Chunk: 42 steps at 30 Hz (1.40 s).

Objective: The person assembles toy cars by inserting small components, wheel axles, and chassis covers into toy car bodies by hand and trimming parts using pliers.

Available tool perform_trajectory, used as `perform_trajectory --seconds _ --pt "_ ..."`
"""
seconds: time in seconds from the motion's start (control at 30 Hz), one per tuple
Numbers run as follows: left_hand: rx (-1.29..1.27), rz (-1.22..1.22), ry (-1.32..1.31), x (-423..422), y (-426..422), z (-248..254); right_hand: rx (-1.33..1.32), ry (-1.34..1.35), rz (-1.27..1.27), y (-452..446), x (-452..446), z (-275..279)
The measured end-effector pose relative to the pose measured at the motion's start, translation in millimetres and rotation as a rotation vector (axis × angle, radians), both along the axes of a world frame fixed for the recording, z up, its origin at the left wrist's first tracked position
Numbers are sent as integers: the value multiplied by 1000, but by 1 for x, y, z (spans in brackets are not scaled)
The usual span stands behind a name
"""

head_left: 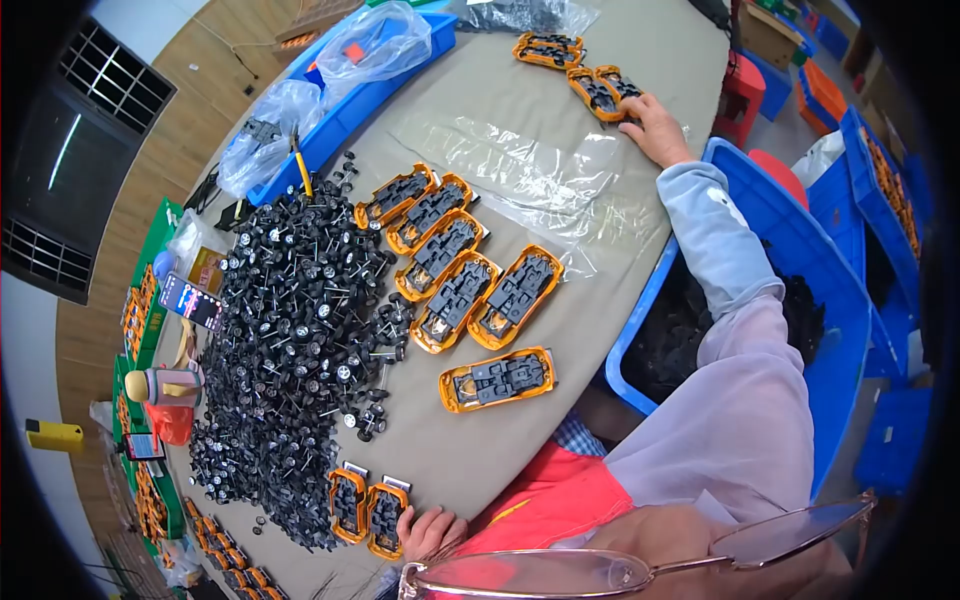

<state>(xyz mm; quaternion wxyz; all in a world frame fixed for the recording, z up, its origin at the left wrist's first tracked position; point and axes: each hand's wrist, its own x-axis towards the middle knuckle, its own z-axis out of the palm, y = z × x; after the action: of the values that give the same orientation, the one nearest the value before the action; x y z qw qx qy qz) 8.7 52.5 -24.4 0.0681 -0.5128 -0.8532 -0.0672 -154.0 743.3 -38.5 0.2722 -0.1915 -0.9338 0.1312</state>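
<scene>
The right hand (658,132) is touching the end of an orange car (622,86) near the bench (480,440) edge; whether it is gripping, I cannot tell. The left hand (432,532) is resting against another car (387,518), its grip equally unclear. Between the hands, six more cars (456,298) are lying beside heaped wheels (290,300).

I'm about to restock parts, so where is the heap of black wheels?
In the head view, the heap of black wheels lies left of centre on the table, just below the blue tray and beside several orange car bodies.
</scene>
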Motion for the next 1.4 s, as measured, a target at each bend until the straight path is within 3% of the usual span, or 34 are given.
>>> perform_trajectory --seconds 0.3,0.43,0.5,0.53,0.63,0.7,0.8,0.87,0.9,1.0,1.03,1.1,1.17,1.27,1.3,1.4 --pt "77 -2 -30 1 11 11 44 -120 -81 -28 7 20" --pt "195 88 106 8 4 3 65 23 19 -24 24 16" --pt "228 219 193 8 6 -1 107 88 119 -35 40 25" --pt "202 337 179 6 11 2 125 0 205 -17 42 22" --pt "153 491 91 -6 17 17 15 70 391 -11 63 27" --pt "114 411 135 -13 7 11 -24 -73 403 -48 84 65" --pt "87 387 172 -15 -6 15 -158 -22 596 -134 110 108" --pt "69 367 213 -21 -22 14 -127 -6 852 -189 120 123" --pt "84 355 231 -24 -32 13 64 19 938 -225 125 134" --pt "113 363 240 -27 -55 6 -112 -135 1233 -304 130 119" --pt "144 378 252 -25 -58 3 -4 -71 1320 -329 130 112" --pt "199 410 270 -21 -60 -1 -83 -219 1495 -360 123 92" --pt "280 401 281 -7 -60 2 8 -242 1598 -380 111 76" --pt "403 247 241 15 -46 -2 137 -285 1695 -396 88 68" --pt "424 155 216 21 -35 -5 212 -183 1682 -400 81 66" --pt "323 57 197 23 4 -14 236 -115 1622 -398 70 79"
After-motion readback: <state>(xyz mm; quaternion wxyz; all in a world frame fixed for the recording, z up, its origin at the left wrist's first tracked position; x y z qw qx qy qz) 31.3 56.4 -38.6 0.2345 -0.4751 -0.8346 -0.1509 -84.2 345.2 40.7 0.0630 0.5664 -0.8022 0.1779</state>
